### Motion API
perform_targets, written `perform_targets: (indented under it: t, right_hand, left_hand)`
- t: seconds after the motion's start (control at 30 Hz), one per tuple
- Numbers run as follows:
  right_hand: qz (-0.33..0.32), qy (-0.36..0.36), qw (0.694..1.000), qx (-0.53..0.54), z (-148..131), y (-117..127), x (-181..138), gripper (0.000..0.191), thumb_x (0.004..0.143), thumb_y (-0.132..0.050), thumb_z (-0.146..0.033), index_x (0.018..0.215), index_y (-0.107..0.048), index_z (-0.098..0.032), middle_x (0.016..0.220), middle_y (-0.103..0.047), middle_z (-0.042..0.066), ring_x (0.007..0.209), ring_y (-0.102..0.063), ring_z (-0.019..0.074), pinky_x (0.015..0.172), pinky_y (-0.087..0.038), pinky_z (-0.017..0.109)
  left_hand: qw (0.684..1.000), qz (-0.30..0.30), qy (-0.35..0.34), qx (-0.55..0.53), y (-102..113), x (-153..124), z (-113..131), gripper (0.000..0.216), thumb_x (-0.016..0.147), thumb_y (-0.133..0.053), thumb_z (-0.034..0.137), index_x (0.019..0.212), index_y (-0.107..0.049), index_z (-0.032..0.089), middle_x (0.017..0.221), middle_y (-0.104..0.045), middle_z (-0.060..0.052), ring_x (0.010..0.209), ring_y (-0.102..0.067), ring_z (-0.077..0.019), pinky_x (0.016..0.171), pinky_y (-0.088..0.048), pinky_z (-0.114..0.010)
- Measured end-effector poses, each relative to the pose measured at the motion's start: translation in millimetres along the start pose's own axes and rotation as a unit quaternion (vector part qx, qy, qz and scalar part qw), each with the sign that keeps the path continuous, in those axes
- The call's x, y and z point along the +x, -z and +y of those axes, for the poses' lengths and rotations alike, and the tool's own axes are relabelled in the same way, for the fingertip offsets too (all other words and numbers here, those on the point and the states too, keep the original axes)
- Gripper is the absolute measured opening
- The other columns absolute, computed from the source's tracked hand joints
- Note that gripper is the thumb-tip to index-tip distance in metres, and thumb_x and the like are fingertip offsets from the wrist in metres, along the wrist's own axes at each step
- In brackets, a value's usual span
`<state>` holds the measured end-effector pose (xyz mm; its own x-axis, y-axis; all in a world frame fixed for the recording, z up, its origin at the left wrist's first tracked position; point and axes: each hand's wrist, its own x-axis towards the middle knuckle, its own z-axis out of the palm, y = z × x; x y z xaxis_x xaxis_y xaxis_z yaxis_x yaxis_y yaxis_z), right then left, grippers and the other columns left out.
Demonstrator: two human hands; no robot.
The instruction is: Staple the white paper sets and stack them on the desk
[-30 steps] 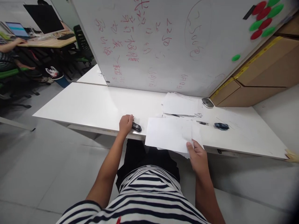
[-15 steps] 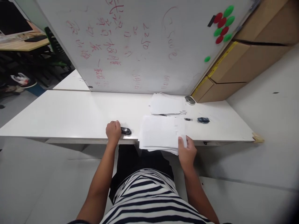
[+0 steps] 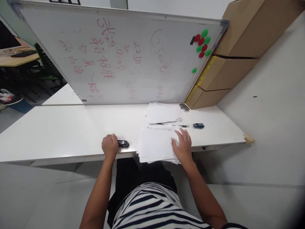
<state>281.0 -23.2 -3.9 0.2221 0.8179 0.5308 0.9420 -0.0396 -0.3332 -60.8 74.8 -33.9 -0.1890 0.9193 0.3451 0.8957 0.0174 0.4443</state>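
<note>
My left hand (image 3: 110, 146) is closed around one end of a black stapler (image 3: 124, 144), which rests on the white table near its front edge. Fingers spread, my right hand (image 3: 183, 144) is over the right side of a stack of white paper (image 3: 156, 144); whether the fingertips touch the sheets I cannot tell. The stack sticks out slightly past the front edge of the table. Behind it lies a second pile of paper (image 3: 162, 113). A dark pen (image 3: 184, 126) lies just beyond my right fingertips.
A whiteboard (image 3: 114, 63) with red writing and magnets stands along the back of the table (image 3: 59, 127). Stacked cardboard boxes (image 3: 212, 74) are at the back right. A computer mouse (image 3: 184, 107) and a small dark blue object (image 3: 198, 126) lie to the right of the papers.
My right hand has let go of the stack's right front corner and moved farther over the table, its fingers spreading. My left hand stays on the stapler. The camera view has shifted.
</note>
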Motion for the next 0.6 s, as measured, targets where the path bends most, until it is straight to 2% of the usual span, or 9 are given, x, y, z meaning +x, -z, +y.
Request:
perform_targets:
  t: [0.07, 0.13, 0.23, 0.3, 0.47, 0.6]
  right_hand:
    - [-0.050, 0.072, 0.996, 0.008, 6.9, -12.3, 43.0, 0.038, 0.091, -0.041, -0.025, 0.127, -0.051, -0.020, 0.139, -0.046, 0.012, 0.136, -0.030, 0.0279, 0.108, -0.028, 0.049]
    - [-0.129, 0.109, 0.986, -0.016, 14.0, -29.0, 87.7, 0.042, 0.091, -0.041, -0.021, 0.132, -0.047, -0.017, 0.144, -0.041, 0.012, 0.138, -0.026, 0.0262, 0.110, -0.026, 0.044]
    - [-0.319, 0.101, 0.940, -0.061, 25.9, -54.9, 138.8, 0.064, 0.086, -0.054, -0.027, 0.145, -0.031, -0.017, 0.154, -0.024, 0.012, 0.142, -0.017, 0.0279, 0.111, -0.023, 0.043]
    - [-0.373, 0.104, 0.920, -0.062, 33.6, -68.0, 157.1, 0.074, 0.082, -0.061, -0.039, 0.146, -0.030, -0.020, 0.152, -0.029, 0.011, 0.139, -0.027, 0.0277, 0.108, -0.030, 0.039]
    - [-0.405, 0.128, 0.902, -0.071, 46.7, -79.5, 170.4, 0.060, 0.082, -0.057, -0.052, 0.135, -0.048, -0.025, 0.144, -0.044, 0.009, 0.124, -0.048, 0.0273, 0.098, -0.038, 0.034]
    - [-0.388, 0.131, 0.909, -0.085, 47.5, -79.1, 170.0, 0.045, 0.095, -0.034, -0.051, 0.121, -0.058, -0.022, 0.125, -0.062, 0.009, 0.108, -0.058, 0.0236, 0.086, -0.042, 0.030]
  left_hand:
    - [1.000, -0.001, 0.004, -0.001, -0.1, 0.5, 0.1, 0.045, 0.092, -0.026, 0.030, 0.071, -0.064, 0.020, 0.083, -0.065, -0.008, 0.080, -0.052, -0.0224, 0.071, -0.034, -0.033]
    - [1.000, 0.003, 0.008, -0.003, -0.3, 1.1, 0.4, 0.045, 0.092, -0.026, 0.030, 0.071, -0.064, 0.020, 0.084, -0.065, -0.008, 0.081, -0.052, -0.0226, 0.071, -0.034, -0.033]
    - [1.000, 0.006, 0.009, 0.004, -0.1, 1.2, 1.3, 0.046, 0.092, -0.026, 0.030, 0.071, -0.064, 0.019, 0.084, -0.065, -0.008, 0.080, -0.053, -0.0223, 0.070, -0.034, -0.033]
    - [1.000, 0.004, 0.008, 0.010, 0.6, 0.8, 2.0, 0.045, 0.092, -0.026, 0.030, 0.070, -0.064, 0.019, 0.083, -0.065, -0.009, 0.079, -0.053, -0.0222, 0.069, -0.033, -0.033]
    - [1.000, 0.007, 0.005, 0.013, 2.1, -0.6, 2.8, 0.045, 0.093, -0.026, 0.030, 0.067, -0.061, 0.019, 0.080, -0.063, -0.008, 0.076, -0.052, -0.0212, 0.068, -0.032, -0.032]
    - [1.000, 0.008, 0.005, -0.001, 2.6, -1.7, 3.0, 0.044, 0.093, -0.026, 0.031, 0.066, -0.059, 0.019, 0.078, -0.062, -0.008, 0.075, -0.051, -0.0210, 0.067, -0.031, -0.032]
